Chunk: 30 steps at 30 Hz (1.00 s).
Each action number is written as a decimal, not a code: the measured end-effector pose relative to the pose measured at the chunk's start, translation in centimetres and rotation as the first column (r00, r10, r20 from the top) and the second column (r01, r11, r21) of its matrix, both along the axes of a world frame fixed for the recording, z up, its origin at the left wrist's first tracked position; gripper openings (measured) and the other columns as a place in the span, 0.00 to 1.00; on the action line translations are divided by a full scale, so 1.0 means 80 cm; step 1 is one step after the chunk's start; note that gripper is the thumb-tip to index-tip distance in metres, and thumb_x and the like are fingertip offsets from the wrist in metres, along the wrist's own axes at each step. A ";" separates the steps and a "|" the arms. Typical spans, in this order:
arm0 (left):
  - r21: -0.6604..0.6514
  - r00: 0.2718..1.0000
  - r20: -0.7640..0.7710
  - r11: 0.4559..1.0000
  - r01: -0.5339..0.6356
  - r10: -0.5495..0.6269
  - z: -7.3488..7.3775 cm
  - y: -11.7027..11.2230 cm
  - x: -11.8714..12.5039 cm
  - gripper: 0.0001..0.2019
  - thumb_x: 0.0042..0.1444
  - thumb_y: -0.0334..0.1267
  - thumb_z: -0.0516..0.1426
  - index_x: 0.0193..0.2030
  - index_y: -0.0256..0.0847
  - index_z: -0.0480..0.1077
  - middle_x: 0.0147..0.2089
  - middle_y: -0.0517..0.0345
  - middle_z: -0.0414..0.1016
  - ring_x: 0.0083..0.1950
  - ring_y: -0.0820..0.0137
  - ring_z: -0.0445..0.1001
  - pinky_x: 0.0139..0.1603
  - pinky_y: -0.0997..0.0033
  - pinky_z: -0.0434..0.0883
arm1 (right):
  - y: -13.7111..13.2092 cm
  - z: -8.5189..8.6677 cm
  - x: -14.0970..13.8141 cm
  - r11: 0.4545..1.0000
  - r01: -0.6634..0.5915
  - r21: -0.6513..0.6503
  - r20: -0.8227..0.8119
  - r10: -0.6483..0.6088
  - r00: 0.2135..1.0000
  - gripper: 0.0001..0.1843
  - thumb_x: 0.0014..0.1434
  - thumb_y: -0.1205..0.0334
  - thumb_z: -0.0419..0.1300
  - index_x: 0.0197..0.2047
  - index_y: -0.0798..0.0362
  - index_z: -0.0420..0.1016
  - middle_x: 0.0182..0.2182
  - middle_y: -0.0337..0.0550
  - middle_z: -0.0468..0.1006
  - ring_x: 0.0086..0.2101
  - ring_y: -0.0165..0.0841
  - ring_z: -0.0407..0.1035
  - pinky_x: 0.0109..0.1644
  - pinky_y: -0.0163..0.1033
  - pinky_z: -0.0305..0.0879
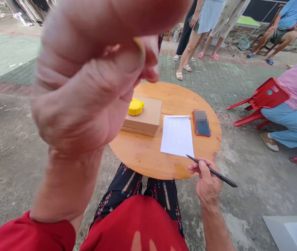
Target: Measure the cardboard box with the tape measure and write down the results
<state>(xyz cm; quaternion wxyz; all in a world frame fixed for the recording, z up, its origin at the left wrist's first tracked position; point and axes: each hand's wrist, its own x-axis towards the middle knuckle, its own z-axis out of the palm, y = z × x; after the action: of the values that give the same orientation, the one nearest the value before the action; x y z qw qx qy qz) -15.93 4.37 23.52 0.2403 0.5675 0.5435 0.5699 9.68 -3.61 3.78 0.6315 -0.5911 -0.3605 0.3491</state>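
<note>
Right hand (209,179) grips pen (221,177), tip at near-right corner of paper (177,136), by near edge of table (140,158); left hand (85,94) raised, curled, contents unclear.

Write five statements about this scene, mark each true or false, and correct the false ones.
1. The right hand holds a black pen. True.
2. A yellow object sits on the cardboard box. True.
3. The white paper lies on the wooden table. True.
4. Both hands rest flat on the table. False: the left hand is raised close to the camera.
5. The box is under the paper. False: it stands beside the paper.
</note>
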 end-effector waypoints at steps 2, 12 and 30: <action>-0.196 0.980 -0.047 0.961 -0.198 0.192 0.026 0.004 -0.007 0.37 0.61 0.36 0.24 0.45 0.29 0.74 0.54 0.63 0.72 0.56 0.50 0.67 0.28 0.55 0.66 | -0.004 0.005 0.000 1.000 0.020 0.014 -0.020 -0.020 1.000 0.09 0.57 0.56 0.62 0.36 0.53 0.75 0.21 0.36 0.76 0.22 0.32 0.72 0.27 0.37 0.67; -0.186 0.758 -0.345 0.832 0.522 -0.553 -0.235 -0.105 0.066 0.12 0.62 0.29 0.50 0.41 0.41 0.75 0.34 0.54 0.74 0.38 0.66 0.71 0.38 0.65 0.70 | 0.016 -0.029 -0.005 0.990 -0.126 -0.069 0.097 0.133 0.986 0.12 0.59 0.52 0.61 0.35 0.52 0.75 0.21 0.36 0.77 0.23 0.32 0.70 0.30 0.37 0.67; -0.316 0.608 -0.681 0.913 0.259 -0.408 -0.289 -0.072 0.105 0.20 0.61 0.27 0.49 0.60 0.34 0.63 0.44 0.49 0.71 0.43 0.60 0.65 0.45 0.58 0.65 | 0.065 -0.059 -0.033 0.968 -0.198 -0.155 0.410 0.245 0.878 0.11 0.62 0.55 0.56 0.35 0.52 0.74 0.19 0.34 0.69 0.21 0.30 0.64 0.26 0.35 0.62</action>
<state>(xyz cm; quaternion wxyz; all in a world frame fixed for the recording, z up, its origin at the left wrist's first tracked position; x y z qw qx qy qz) -7.52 -1.39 0.44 0.1555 0.8142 0.5279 0.1852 7.04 1.59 -0.96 0.4603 -0.6412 -0.5355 0.3005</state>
